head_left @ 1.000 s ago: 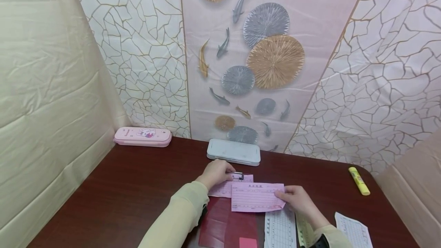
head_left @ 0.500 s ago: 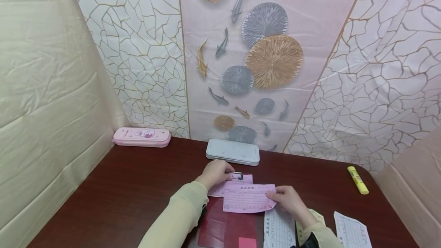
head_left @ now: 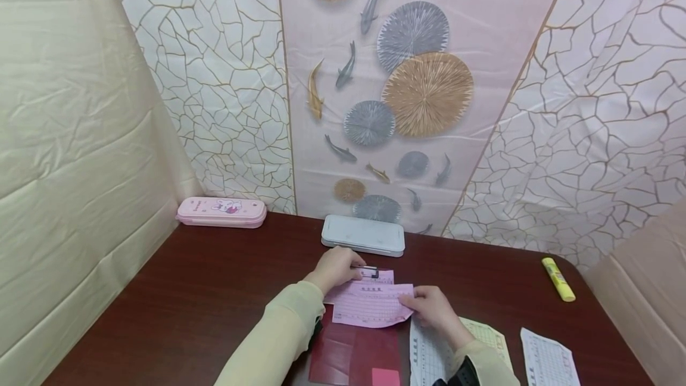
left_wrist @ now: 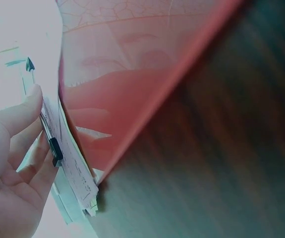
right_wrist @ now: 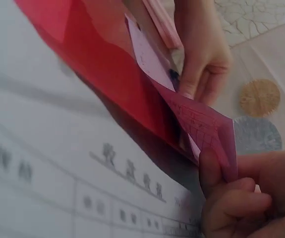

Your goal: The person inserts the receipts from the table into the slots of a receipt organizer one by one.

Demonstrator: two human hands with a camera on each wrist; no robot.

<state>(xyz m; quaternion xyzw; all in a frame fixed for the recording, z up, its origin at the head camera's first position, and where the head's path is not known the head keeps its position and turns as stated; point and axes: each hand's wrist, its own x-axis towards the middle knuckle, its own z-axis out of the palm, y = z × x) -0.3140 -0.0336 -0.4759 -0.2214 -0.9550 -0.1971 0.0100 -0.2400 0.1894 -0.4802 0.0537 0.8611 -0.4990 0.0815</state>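
Observation:
A dark red clip folder lies on the table, with pink printed slips at its far end under a metal clip. My left hand presses this clip; in the left wrist view its thumb lies along the metal lever, beside the layered slips. My right hand pinches the right edge of a loose pink receipt slip, which overlaps the clipped slips and the folder. The receipt slip bends near my right fingers in the right wrist view. Whether its far edge is under the clip, I cannot tell.
White printed forms and a yellow one lie under and beside my right forearm. Another white sheet is farther right. A yellow glue stick, a white tin case and a pink pencil case stand towards the back.
My right hand has moved left with the pink receipt slip, which now covers more of the clipped slips. More of the yellow form shows. My left hand has stayed on the clip.

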